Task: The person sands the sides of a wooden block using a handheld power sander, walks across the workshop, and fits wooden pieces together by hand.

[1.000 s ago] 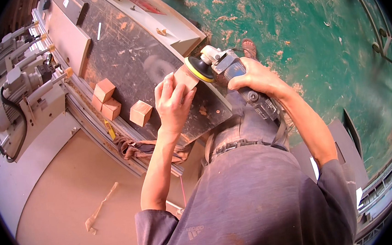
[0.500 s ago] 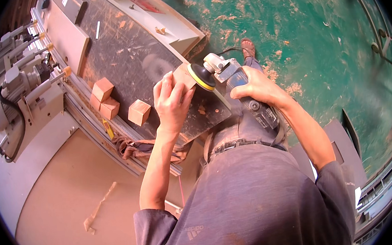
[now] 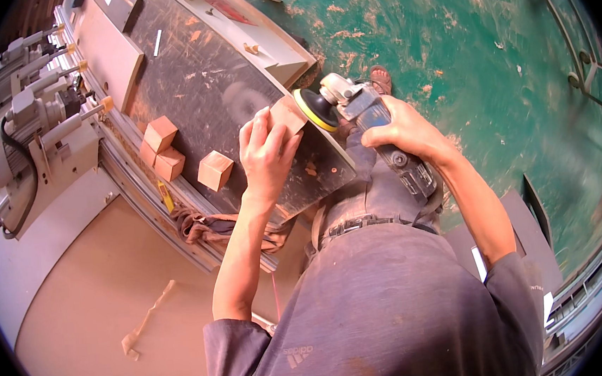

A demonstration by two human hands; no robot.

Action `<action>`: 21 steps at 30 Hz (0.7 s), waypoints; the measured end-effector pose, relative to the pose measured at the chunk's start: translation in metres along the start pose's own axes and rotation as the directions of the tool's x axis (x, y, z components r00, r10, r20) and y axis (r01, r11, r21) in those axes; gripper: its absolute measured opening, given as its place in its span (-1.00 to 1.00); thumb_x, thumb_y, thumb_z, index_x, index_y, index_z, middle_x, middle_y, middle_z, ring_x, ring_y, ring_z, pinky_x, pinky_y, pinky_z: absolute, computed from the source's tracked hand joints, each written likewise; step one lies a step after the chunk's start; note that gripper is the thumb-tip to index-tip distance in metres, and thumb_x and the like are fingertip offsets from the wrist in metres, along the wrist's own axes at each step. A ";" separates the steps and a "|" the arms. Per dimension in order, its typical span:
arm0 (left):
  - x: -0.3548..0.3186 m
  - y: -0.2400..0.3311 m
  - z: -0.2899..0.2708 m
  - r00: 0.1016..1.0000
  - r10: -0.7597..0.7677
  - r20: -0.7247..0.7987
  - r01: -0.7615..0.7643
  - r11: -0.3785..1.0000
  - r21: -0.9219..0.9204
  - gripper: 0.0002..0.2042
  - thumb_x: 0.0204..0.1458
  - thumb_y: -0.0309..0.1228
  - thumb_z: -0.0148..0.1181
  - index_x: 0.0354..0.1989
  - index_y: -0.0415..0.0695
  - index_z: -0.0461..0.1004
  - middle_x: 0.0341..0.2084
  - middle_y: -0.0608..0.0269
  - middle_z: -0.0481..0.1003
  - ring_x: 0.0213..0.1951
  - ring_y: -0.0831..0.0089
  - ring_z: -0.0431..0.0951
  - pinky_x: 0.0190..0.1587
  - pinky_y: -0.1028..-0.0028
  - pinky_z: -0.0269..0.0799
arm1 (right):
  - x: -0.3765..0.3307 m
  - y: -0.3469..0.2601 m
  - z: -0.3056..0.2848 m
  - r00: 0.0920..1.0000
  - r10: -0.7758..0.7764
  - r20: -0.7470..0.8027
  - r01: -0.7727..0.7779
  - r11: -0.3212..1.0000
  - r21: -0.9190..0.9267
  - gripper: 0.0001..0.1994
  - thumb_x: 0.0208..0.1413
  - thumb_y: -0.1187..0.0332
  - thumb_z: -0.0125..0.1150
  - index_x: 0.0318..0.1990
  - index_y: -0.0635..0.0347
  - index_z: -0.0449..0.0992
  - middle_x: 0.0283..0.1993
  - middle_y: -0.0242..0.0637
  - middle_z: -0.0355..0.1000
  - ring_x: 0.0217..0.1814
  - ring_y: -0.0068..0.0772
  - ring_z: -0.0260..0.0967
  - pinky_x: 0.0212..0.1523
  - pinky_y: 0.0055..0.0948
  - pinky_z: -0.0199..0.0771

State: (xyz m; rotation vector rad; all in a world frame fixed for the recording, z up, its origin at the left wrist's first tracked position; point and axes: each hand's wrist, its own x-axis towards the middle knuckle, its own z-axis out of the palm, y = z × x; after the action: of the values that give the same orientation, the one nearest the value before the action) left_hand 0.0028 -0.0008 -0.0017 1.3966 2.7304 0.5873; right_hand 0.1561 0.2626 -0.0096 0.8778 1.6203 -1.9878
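Note:
My left hand (image 3: 267, 147) grips a wooden block (image 3: 287, 115) over the dark tabletop, near its right edge. In my right hand (image 3: 410, 133) is a handheld power sander (image 3: 373, 111) with a blue and black body and a metal head. Its round black pad with a yellow rim (image 3: 316, 110) stands tilted just right of the block, with a small gap between them. Several more wooden cubes sit to the left: a single cube (image 3: 215, 171) near my left wrist and a small cluster (image 3: 161, 133) beyond it.
The dark worktable (image 3: 186, 80) carries scratches and sawdust. Machine motors (image 3: 38, 124) line the left side along a metal rail. A crumpled cloth (image 3: 208, 225) and a yellow-handled tool (image 3: 166, 196) lie at the table's near edge. Wood shavings dot the green floor (image 3: 460, 55); a wheeled frame (image 3: 564, 33) stands far right.
My right hand has drawn the sander slightly to the right, so its pad has come away from the block. The left hand keeps its hold, nearly unmoved.

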 end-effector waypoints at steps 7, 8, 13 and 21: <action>-0.001 0.000 0.001 1.000 -0.007 -0.006 0.007 1.000 -0.011 -0.66 -0.11 -0.41 0.62 -0.16 -0.19 0.65 0.17 -0.11 0.57 0.06 -0.07 0.55 0.13 0.11 0.54 | 0.010 -0.025 0.009 0.999 -0.044 0.032 0.047 0.994 -0.094 -0.43 -0.19 0.17 0.52 -0.04 0.38 0.54 -0.15 -0.18 0.59 -0.10 -0.36 0.55 -0.02 -0.35 0.54; 0.000 0.000 0.001 1.000 -0.004 -0.010 0.004 1.000 -0.005 -0.66 -0.11 -0.41 0.62 -0.16 -0.19 0.66 0.17 -0.10 0.57 0.06 -0.06 0.56 0.13 0.11 0.55 | 0.007 -0.027 0.010 0.999 -0.029 0.025 0.032 0.994 -0.108 -0.43 -0.18 0.17 0.51 -0.04 0.38 0.55 -0.16 -0.18 0.58 -0.10 -0.36 0.54 -0.02 -0.35 0.53; 0.001 0.001 0.000 1.000 -0.013 -0.013 0.013 1.000 -0.007 -0.68 -0.11 -0.41 0.62 -0.19 -0.19 0.65 0.16 -0.08 0.58 0.06 -0.04 0.56 0.13 0.13 0.55 | -0.010 -0.018 0.012 0.999 0.012 0.039 -0.009 0.996 -0.088 -0.43 -0.17 0.19 0.49 0.01 0.34 0.56 -0.14 -0.25 0.55 -0.09 -0.39 0.50 0.00 -0.37 0.51; -0.002 0.003 0.004 0.998 -0.024 -0.063 0.023 1.000 -0.017 -0.68 -0.12 -0.40 0.61 -0.22 -0.18 0.64 0.18 -0.06 0.57 0.07 -0.04 0.55 0.13 0.14 0.55 | -0.051 0.008 0.004 0.995 0.089 -0.048 -0.090 0.995 -0.036 -0.42 -0.13 0.23 0.47 0.10 0.29 0.56 -0.10 -0.29 0.53 -0.08 -0.42 0.48 -0.01 -0.36 0.51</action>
State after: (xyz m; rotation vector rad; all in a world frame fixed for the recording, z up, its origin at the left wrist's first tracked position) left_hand 0.0072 0.0008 -0.0041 1.3636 2.7792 0.6619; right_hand 0.1969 0.2539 0.0215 0.9717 1.6099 -1.8828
